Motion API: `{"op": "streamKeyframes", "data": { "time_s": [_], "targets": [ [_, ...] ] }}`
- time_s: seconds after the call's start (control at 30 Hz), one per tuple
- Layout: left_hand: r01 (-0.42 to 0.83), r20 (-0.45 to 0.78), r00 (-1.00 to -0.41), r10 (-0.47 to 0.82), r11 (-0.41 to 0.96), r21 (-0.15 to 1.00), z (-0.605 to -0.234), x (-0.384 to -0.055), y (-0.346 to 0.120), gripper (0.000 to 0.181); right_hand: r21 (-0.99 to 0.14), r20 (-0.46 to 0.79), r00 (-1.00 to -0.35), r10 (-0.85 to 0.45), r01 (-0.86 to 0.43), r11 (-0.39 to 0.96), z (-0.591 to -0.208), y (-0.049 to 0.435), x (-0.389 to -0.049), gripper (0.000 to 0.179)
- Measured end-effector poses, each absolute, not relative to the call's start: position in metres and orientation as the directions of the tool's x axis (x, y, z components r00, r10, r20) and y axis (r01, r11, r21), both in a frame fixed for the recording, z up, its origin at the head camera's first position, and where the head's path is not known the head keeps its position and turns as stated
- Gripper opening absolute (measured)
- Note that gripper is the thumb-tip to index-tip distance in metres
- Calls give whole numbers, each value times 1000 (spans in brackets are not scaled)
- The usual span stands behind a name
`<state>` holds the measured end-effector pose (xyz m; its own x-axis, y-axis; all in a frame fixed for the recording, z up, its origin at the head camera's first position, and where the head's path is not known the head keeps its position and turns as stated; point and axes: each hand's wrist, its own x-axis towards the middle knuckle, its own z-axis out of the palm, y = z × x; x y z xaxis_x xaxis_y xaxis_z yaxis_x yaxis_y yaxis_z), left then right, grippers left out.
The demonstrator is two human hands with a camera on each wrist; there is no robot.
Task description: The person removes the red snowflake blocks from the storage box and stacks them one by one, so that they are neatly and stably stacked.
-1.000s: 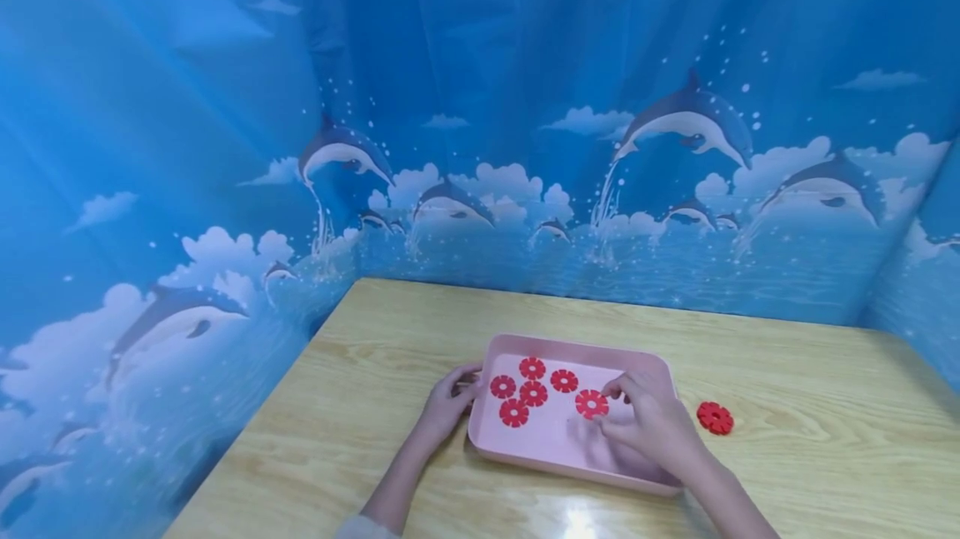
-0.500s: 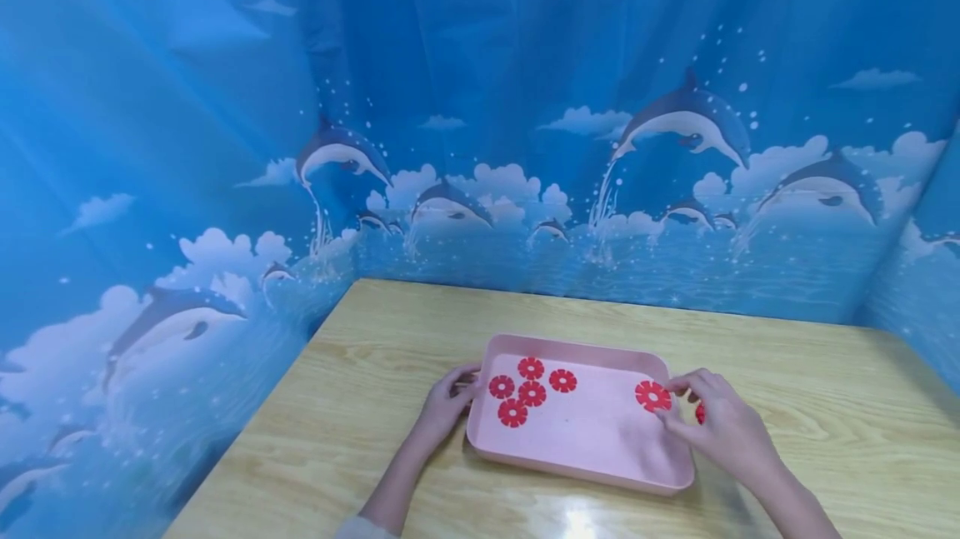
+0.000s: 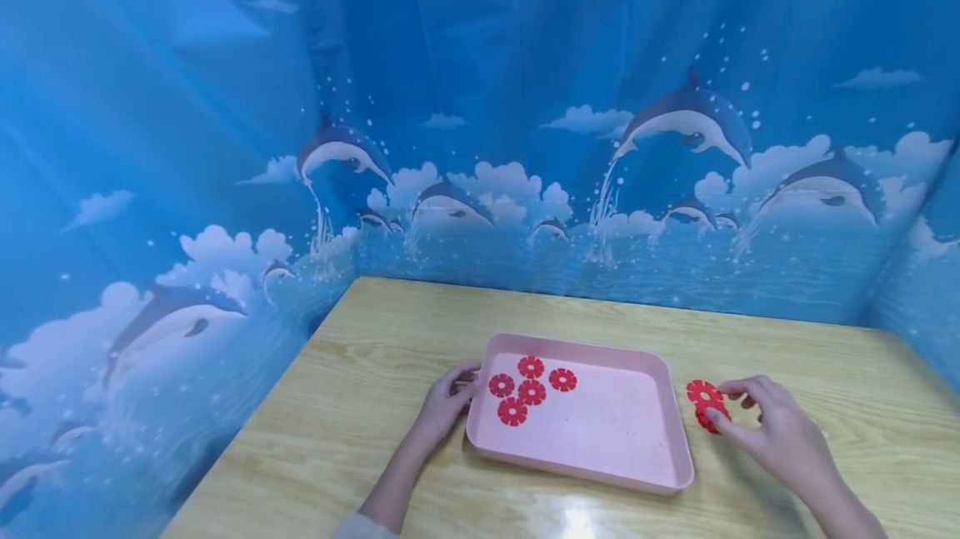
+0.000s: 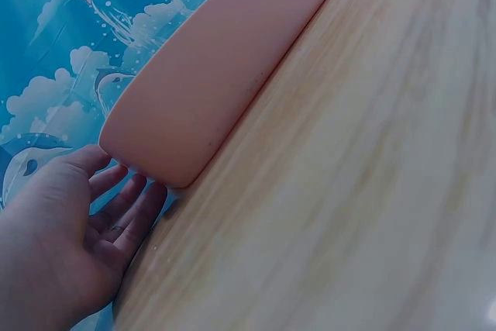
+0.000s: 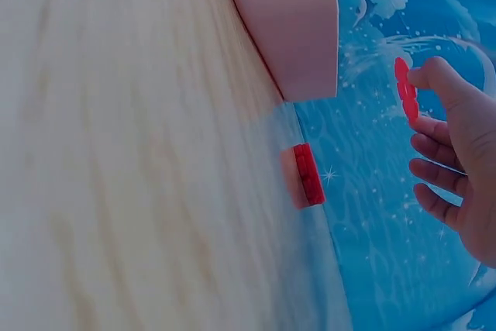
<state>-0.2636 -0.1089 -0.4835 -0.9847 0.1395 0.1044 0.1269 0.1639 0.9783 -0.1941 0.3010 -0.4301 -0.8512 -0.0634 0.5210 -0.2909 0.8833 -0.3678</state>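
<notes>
Five-finger contact is light at the left end of a pink tray (image 3: 585, 439): my left hand (image 3: 442, 406) rests its fingertips against that end, fingers relaxed, as the tray wall (image 4: 201, 106) shows in the left wrist view. My right hand (image 3: 780, 431) pinches a red notched plastic disc (image 3: 703, 391) between thumb and finger. In the right wrist view this disc (image 5: 405, 89) is held on edge, raised above the table. Below it sits a small stack of red discs (image 5: 308, 174), partly hidden in the head view by the held disc and the thumb.
Several red notched discs (image 3: 532, 392) lie flat in the left part of the tray. The wooden table (image 3: 405, 314) reaches back to a blue curtain (image 3: 480, 106) printed with dolphins. The stack stands just right of the tray.
My right hand has carried the pinched disc rightward, out over the tray's right wall to the stack. The left hand and tray have stayed in place.
</notes>
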Motion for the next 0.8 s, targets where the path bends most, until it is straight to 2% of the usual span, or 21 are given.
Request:
{"op": "streamKeyframes", "data": {
  "time_s": [0.33, 0.6, 0.8],
  "targets": [
    [133, 107, -982, 154, 166, 977, -456, -247, -105, 35, -387, 508, -861, -20, -249, 888, -446, 322, -195, 34],
    [129, 106, -983, 147, 158, 979, -482, -263, -110, 39, -393, 539, -842, -26, -279, 877, -465, 332, -199, 32],
    [125, 103, -985, 140, 163, 979, -487, -266, -109, 40, -389, 569, -821, -54, -326, 861, -475, 337, -202, 32]
  ]
}}
